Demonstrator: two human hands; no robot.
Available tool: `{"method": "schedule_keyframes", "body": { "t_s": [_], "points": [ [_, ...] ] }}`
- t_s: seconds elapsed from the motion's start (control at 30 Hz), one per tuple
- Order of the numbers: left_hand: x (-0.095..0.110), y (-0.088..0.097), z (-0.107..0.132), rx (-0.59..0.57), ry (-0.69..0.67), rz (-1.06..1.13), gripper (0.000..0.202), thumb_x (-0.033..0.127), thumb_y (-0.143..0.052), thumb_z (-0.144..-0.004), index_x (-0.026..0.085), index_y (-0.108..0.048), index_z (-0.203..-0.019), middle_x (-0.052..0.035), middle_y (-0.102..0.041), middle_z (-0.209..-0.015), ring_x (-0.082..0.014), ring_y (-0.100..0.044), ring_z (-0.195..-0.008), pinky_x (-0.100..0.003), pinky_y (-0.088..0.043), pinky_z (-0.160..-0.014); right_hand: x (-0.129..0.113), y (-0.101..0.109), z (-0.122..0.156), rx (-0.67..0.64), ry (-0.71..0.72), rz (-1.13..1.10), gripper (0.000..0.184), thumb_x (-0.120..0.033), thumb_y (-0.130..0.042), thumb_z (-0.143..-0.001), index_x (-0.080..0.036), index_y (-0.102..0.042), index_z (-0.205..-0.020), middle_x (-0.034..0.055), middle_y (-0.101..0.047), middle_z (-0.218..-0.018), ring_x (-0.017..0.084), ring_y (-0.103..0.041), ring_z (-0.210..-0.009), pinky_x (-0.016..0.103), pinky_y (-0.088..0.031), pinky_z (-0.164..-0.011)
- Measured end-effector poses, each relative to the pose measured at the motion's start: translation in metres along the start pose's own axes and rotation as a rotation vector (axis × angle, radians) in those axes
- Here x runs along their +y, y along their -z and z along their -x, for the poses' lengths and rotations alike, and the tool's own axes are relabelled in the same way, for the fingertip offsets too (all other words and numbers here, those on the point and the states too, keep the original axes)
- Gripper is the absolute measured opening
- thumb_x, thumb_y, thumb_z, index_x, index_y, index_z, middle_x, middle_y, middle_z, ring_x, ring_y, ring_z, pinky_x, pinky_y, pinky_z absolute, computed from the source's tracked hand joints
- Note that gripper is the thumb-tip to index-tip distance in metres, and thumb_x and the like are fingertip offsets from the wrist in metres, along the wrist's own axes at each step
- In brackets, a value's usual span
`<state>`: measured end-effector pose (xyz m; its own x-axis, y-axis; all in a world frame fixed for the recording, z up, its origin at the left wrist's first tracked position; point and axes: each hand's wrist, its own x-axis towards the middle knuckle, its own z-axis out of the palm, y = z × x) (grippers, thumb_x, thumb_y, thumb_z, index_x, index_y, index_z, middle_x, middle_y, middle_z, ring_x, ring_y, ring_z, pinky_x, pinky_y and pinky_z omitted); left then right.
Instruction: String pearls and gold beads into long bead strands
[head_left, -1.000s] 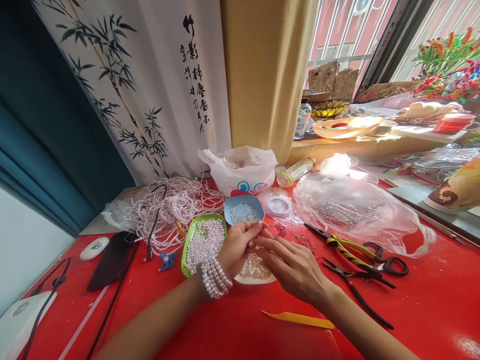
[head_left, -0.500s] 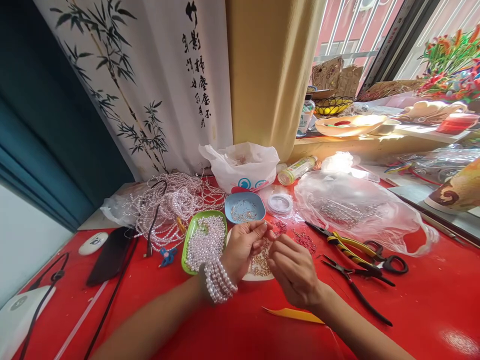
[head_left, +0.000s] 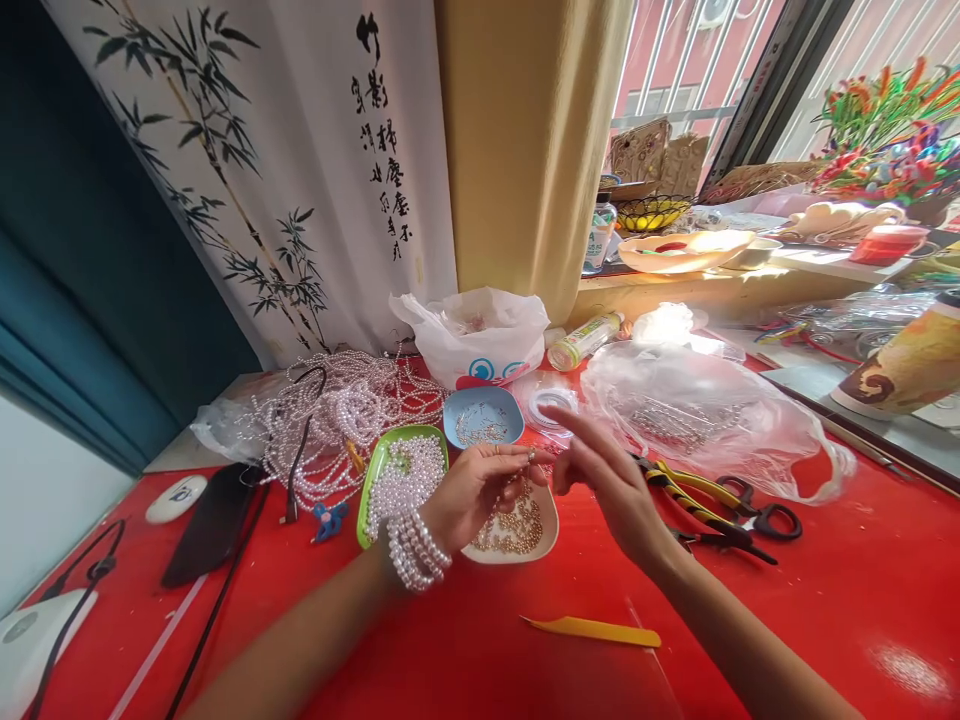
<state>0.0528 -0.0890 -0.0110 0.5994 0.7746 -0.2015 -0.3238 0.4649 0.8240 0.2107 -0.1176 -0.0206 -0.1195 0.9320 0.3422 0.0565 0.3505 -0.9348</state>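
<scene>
My left hand (head_left: 474, 495), wearing strands of pearl beads (head_left: 416, 550) round the wrist, is closed in a pinch over the dishes. A small shiny bead (head_left: 531, 455) shows at its fingertips. My right hand (head_left: 611, 480) is close beside those fingertips, with some fingers stretched out and apart and others bent; I see nothing held in it. Beneath the left hand is a cream dish (head_left: 553, 535) of gold beads (head_left: 521, 525). A green dish (head_left: 365, 510) holds white pearl beads (head_left: 409, 475), and a blue dish (head_left: 448, 418) holds small metal pieces.
Yellow tweezers (head_left: 600, 630) lie on the red table (head_left: 465, 660). Pliers (head_left: 697, 490) and black-handled scissors (head_left: 780, 520) are at right, near a clear plastic bag (head_left: 787, 430). Pearl strings (head_left: 330, 400), a black phone (head_left: 210, 525) and a white bag (head_left: 480, 340) stand left and behind.
My right hand has lifted slightly, and its fingers have gone from curled to partly stretched out. My left hand still pinches. The view has shifted a little, showing more of the tweezers.
</scene>
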Motion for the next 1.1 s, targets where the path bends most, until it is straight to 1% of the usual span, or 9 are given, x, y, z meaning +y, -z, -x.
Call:
{"method": "schedule_keyframes", "body": {
  "t_s": [0.07, 0.13, 0.23, 0.33, 0.43, 0.57, 0.7, 0.87, 1.1],
  "points": [
    [0.0, -0.001, 0.001, -0.013, 0.015, -0.015, 0.015, 0.019, -0.058, -0.066, 0.008, -0.066, -0.072, -0.0037, -0.056, -0.06, -0.0031, -0.033, -0.043, -0.019, -0.017, -0.04, -0.002, 0.0, -0.002, -0.167, -0.091, -0.012, 0.034, -0.031, -0.037, -0.085, -0.018, -0.047, -0.115, 0.0027, -0.058, -0.072, 0.012, -0.056, -0.065, 0.026, -0.048, -0.06],
    [0.002, -0.002, 0.002, -0.023, 0.026, -0.029, 0.015, 0.019, -0.056, -0.067, 0.008, -0.066, -0.07, -0.004, -0.056, -0.059, -0.0034, -0.034, -0.043, -0.019, -0.017, -0.039, -0.005, 0.0, -0.004, -0.249, -0.112, 0.016, 0.032, -0.031, -0.035, -0.086, -0.016, -0.052, -0.108, 0.0056, -0.06, -0.083, 0.013, -0.058, -0.073, 0.028, -0.048, -0.066],
    [0.006, -0.002, 0.004, -0.035, 0.058, -0.051, 0.02, 0.019, -0.054, -0.068, 0.008, -0.066, -0.081, -0.0048, -0.057, -0.062, -0.0034, -0.032, -0.043, -0.019, -0.017, -0.039, -0.008, 0.003, -0.005, -0.181, -0.023, 0.167, 0.03, -0.03, -0.033, -0.087, -0.014, -0.057, -0.093, 0.0047, -0.06, -0.076, 0.013, -0.057, -0.071, 0.027, -0.048, -0.066],
    [0.01, -0.002, 0.005, -0.039, 0.079, -0.057, 0.025, 0.023, -0.053, -0.069, 0.008, -0.065, -0.086, -0.0048, -0.058, -0.062, -0.0032, -0.031, -0.041, -0.019, -0.016, -0.038, -0.007, 0.006, -0.005, -0.089, 0.116, 0.373, 0.022, -0.027, -0.037, -0.085, -0.016, -0.056, -0.082, 0.0037, -0.058, -0.073, 0.012, -0.055, -0.068, 0.026, -0.046, -0.062],
    [0.011, -0.001, 0.005, -0.026, 0.088, -0.103, 0.028, 0.029, -0.052, -0.072, 0.011, -0.064, -0.089, -0.0038, -0.059, -0.055, -0.0023, -0.027, -0.036, -0.02, -0.013, -0.037, -0.004, 0.006, -0.005, -0.025, 0.279, 0.527, 0.014, -0.019, -0.041, -0.084, -0.018, -0.054, -0.085, 0.0044, -0.057, -0.078, 0.013, -0.055, -0.07, 0.025, -0.045, -0.061],
    [0.009, 0.0, 0.004, -0.055, 0.095, -0.186, 0.027, 0.035, -0.052, -0.073, 0.012, -0.063, -0.082, -0.0018, -0.057, -0.048, -0.0007, -0.021, -0.03, -0.02, -0.006, -0.036, -0.001, 0.005, -0.002, 0.015, 0.441, 0.679, 0.014, -0.013, -0.043, -0.082, -0.019, -0.053, -0.09, 0.0047, -0.056, -0.08, 0.013, -0.054, -0.072, 0.025, -0.044, -0.062],
    [0.007, 0.0, 0.005, -0.071, 0.095, -0.24, 0.022, 0.032, -0.054, -0.072, 0.011, -0.061, -0.075, -0.0009, -0.056, -0.048, 0.0001, -0.021, -0.029, -0.021, -0.004, -0.035, 0.0, 0.004, 0.0, 0.025, 0.521, 0.745, 0.017, -0.011, -0.045, -0.081, -0.019, -0.052, -0.093, 0.0049, -0.056, -0.082, 0.013, -0.054, -0.075, 0.025, -0.045, -0.065],
    [0.006, -0.001, 0.004, -0.066, -0.015, -0.238, 0.019, 0.026, -0.051, -0.072, 0.01, -0.059, -0.064, -0.0028, -0.057, -0.057, -0.001, -0.028, -0.034, -0.021, -0.01, -0.036, 0.0, 0.005, 0.001, 0.051, 0.591, 0.817, 0.018, -0.009, -0.043, -0.081, -0.019, -0.051, -0.093, 0.0053, -0.055, -0.082, 0.013, -0.053, -0.074, 0.025, -0.044, -0.064],
    [0.004, 0.002, 0.002, -0.061, 0.031, -0.231, 0.018, 0.024, -0.052, -0.07, 0.01, -0.062, -0.073, 0.0013, -0.049, -0.043, -0.0017, -0.024, -0.031, -0.021, -0.007, -0.035, 0.003, 0.006, 0.002, 0.038, 0.597, 0.855, 0.017, -0.008, -0.043, -0.081, -0.017, -0.05, -0.093, 0.0062, -0.055, -0.081, 0.013, -0.052, -0.073, 0.025, -0.044, -0.063]
  ]
}}
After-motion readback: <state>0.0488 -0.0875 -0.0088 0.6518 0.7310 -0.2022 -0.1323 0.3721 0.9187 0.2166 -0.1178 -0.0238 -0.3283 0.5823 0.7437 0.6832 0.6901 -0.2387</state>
